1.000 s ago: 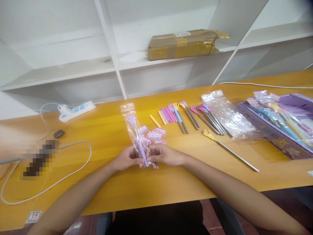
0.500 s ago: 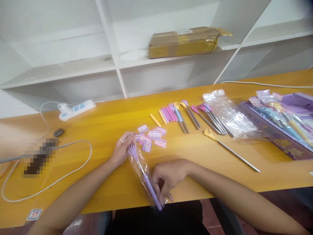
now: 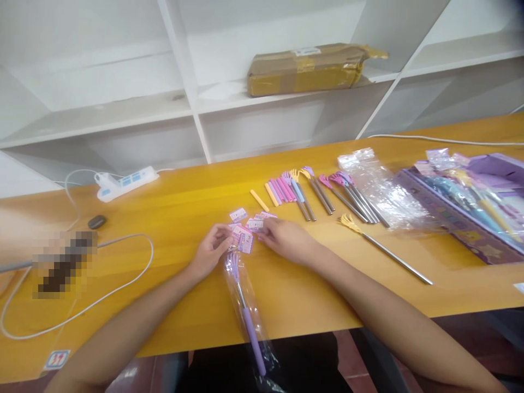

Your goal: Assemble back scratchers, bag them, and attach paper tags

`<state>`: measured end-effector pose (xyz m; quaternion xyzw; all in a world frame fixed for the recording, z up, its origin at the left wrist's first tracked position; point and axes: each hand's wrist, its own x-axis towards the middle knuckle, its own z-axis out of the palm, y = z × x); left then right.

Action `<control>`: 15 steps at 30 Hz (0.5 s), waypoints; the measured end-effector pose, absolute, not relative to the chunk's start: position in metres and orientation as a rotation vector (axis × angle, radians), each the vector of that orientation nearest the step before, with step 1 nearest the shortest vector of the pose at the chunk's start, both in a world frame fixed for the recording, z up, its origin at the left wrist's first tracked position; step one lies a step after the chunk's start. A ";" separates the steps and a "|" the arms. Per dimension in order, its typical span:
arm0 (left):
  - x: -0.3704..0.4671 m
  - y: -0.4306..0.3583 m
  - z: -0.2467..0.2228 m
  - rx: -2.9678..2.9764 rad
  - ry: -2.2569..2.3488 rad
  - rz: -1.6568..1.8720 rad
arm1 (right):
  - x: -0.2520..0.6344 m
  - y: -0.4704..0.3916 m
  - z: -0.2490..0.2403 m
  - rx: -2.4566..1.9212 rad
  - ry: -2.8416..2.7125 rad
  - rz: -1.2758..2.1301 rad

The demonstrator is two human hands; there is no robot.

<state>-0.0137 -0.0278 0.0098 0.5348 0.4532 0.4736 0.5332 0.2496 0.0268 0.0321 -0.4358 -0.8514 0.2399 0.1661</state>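
Note:
A purple back scratcher (image 3: 252, 338) lies inside a clear plastic bag (image 3: 241, 297), its handle end hanging past the table's front edge. At the bag's upper end, my left hand (image 3: 212, 252) is closed with thumb and fingers together on the plastic, close beside the cards. Small pink and purple printed cards (image 3: 244, 239) form a loose pile between my hands. My right hand (image 3: 289, 240) reaches into the right side of that pile, fingers bent and closed on a card; its fingertips are partly hidden. To the right rests a yellow-headed back scratcher (image 3: 388, 254) with a bare metal rod.
Coloured handle tubes (image 3: 281, 191) and several back scratchers (image 3: 356, 199) lie behind the cards. Further right are empty clear bags (image 3: 388, 191) and a purple box (image 3: 458, 232) with bagged items. A power strip (image 3: 127, 183) and a white cable (image 3: 151, 256) occupy the left.
My right hand has left the scratcher's handle and moved up to the cards. My left hand has shifted slightly right, and the bagged scratcher now lies lower and more upright in view.

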 end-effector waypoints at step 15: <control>-0.011 -0.031 0.004 1.260 1.087 1.063 | 0.250 0.042 0.007 -1.426 -2.304 0.653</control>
